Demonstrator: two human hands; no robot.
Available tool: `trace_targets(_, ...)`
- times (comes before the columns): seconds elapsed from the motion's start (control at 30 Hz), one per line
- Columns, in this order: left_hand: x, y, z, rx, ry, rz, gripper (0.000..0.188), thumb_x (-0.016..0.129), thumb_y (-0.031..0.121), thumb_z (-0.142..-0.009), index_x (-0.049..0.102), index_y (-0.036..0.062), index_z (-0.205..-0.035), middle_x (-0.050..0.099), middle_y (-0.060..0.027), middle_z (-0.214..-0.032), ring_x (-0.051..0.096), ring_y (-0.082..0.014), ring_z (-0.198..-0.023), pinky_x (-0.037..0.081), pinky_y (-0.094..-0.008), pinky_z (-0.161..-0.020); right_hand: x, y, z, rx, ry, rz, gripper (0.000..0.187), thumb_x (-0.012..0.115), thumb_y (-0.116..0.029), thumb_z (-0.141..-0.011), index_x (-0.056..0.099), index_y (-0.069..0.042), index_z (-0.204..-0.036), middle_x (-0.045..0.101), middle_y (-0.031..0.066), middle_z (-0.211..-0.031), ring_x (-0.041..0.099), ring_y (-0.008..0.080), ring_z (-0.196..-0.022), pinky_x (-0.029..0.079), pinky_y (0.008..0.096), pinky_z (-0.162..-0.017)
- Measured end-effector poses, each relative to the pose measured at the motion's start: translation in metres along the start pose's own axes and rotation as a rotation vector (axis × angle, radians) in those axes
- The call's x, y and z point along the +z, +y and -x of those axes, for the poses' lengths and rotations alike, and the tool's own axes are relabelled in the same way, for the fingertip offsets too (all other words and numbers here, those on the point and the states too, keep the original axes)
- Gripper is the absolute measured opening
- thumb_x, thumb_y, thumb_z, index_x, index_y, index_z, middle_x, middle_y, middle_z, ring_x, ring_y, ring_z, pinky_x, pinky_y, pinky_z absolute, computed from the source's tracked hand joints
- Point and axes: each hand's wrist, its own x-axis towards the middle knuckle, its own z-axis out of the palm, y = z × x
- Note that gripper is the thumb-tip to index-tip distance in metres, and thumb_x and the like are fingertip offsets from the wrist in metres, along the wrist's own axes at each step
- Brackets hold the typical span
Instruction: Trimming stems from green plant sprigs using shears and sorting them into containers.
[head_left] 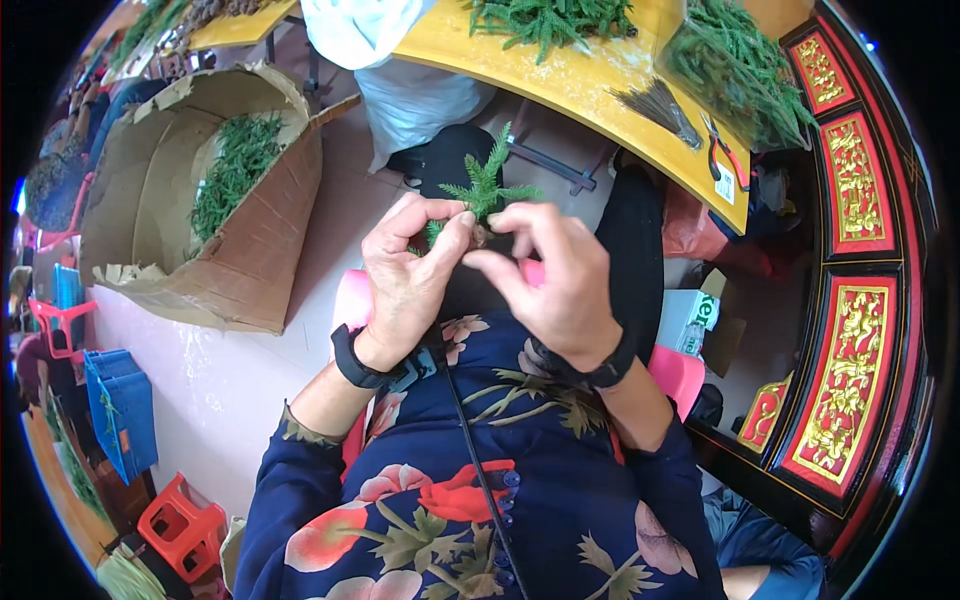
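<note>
In front of my lap, both hands meet at the base of a green artificial pine sprig (483,190), its tips fanning upward. My left hand (408,270) is closed, pinching the sprig between thumb and forefinger. From the other side, the curled fingers and thumb of my right hand (560,275) close about the same base. A small brownish lump (478,238) shows between the fingertips; I cannot tell what it is. Any wire or stem there is too small to make out.
A yellow table (470,42) ahead carries piled green sprigs (550,22), a bundle of thin dark wires (658,108) and red-handled pliers (720,158). A clear bag of sprigs (735,75) stands at its right. At left sits a big cardboard box (255,255) holding greenery; a red stool (183,525) is nearer.
</note>
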Motion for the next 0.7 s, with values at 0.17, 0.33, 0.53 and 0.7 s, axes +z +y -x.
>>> trace_targets(0.17,-0.002,0.004,-0.002,-0.025,-0.071,0.122,0.009,0.069,0.004,-0.079,0.069,-0.0019,-0.087,0.057,-0.0017,-0.071,0.048,-0.0075,-0.064,0.037,-0.0228,-0.057,-0.005,0.004,-0.026,-0.02,0.094,-0.079,0.03,0.076,-0.002,-0.073,0.06,-0.002,-0.099,0.06,0.0074,-0.08,0.052,0.0151,-0.057,0.043,0.0267,-0.055)
trace_targets(0.33,-0.004,0.012,-0.001,-0.009,-0.072,0.014,0.009,0.068,0.003,-0.08,0.069,-0.0019,-0.088,0.056,-0.0016,-0.072,0.049,-0.0071,-0.065,0.038,-0.0221,-0.058,0.006,0.021,-0.022,0.038,0.017,-0.244,0.018,0.071,-0.001,-0.08,0.062,0.001,-0.096,0.059,0.0036,-0.082,0.047,0.006,-0.055,0.039,0.0204,-0.052)
trace_targets(0.53,-0.006,0.011,-0.002,-0.097,-0.119,0.115,0.008,0.067,0.003,-0.081,0.07,-0.0012,-0.088,0.055,-0.0001,-0.072,0.049,-0.0063,-0.066,0.037,-0.0211,-0.059,-0.002,0.014,-0.018,0.435,-0.122,-0.461,0.002,0.064,-0.001,-0.086,0.065,0.001,-0.087,0.054,-0.0061,-0.077,0.042,-0.0029,-0.059,0.031,0.0164,-0.05)
trace_targets(0.7,-0.01,0.007,-0.004,-0.143,-0.221,0.197,0.008,0.067,0.003,-0.082,0.07,-0.0009,-0.087,0.055,0.0009,-0.074,0.049,-0.0058,-0.069,0.037,-0.0208,-0.062,-0.013,0.02,-0.024,0.38,-0.273,-0.469,0.003,0.064,-0.002,-0.086,0.066,0.001,-0.088,0.05,-0.0097,-0.071,0.039,-0.0041,-0.057,0.028,0.0159,-0.048)
